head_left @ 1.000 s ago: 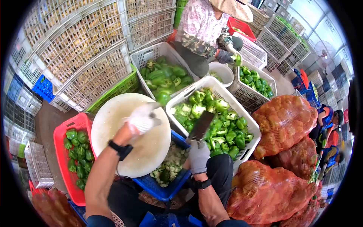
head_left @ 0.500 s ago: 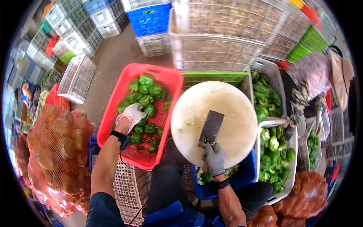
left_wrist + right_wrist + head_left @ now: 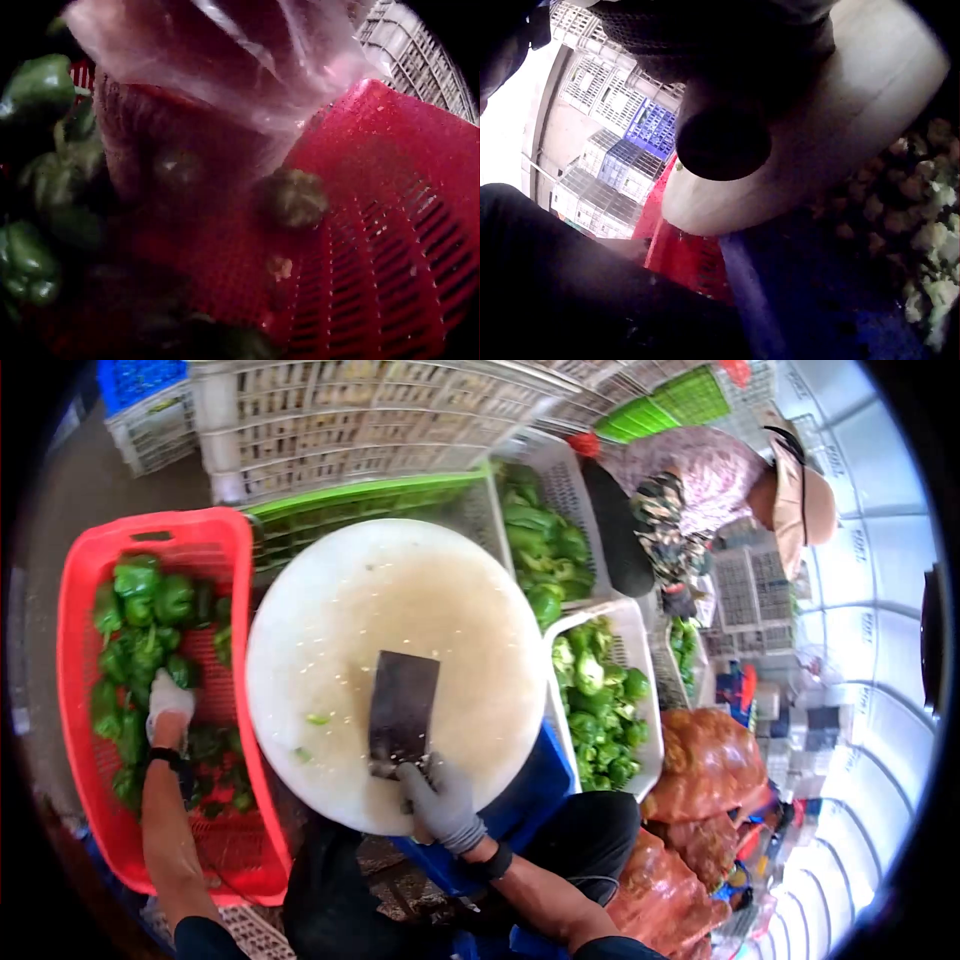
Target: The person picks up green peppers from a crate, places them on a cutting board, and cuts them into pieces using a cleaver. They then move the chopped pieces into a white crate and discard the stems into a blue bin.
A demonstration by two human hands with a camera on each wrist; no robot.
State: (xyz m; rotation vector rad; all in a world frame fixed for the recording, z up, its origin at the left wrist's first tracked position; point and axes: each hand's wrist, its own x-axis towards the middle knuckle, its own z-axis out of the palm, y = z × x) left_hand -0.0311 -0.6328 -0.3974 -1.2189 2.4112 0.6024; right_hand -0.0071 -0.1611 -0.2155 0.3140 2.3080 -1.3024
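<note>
My left hand [image 3: 170, 708], in a pale glove, is down in the red crate [image 3: 75, 690] against green peppers [image 3: 150, 650]. Its visible fingers look fairly straight, their tips partly hidden. In the left wrist view a clear plastic cuff [image 3: 225, 60] covers much of the glove, with peppers [image 3: 30, 262] at the left. The grey-gloved right hand [image 3: 440, 805] grips the handle of a cleaver, its dark blade [image 3: 403, 700] lying over the round white board [image 3: 300, 600]. From the right wrist, the handle's round butt [image 3: 724, 146] shows below the dark glove [image 3: 757, 45].
Beneath the board stands a blue crate [image 3: 545, 770] with pale scraps [image 3: 930, 232] inside. A white crate [image 3: 648, 760] of cut peppers is to its right, near net sacks [image 3: 705, 760]. Stacked crates [image 3: 350, 430] rise behind; a person in a hat [image 3: 690, 470] sits at the back right.
The view swung left, then partly back right. My left hand went from above the board into the red crate and among its peppers. The cleaver moved from over the cut peppers to the board.
</note>
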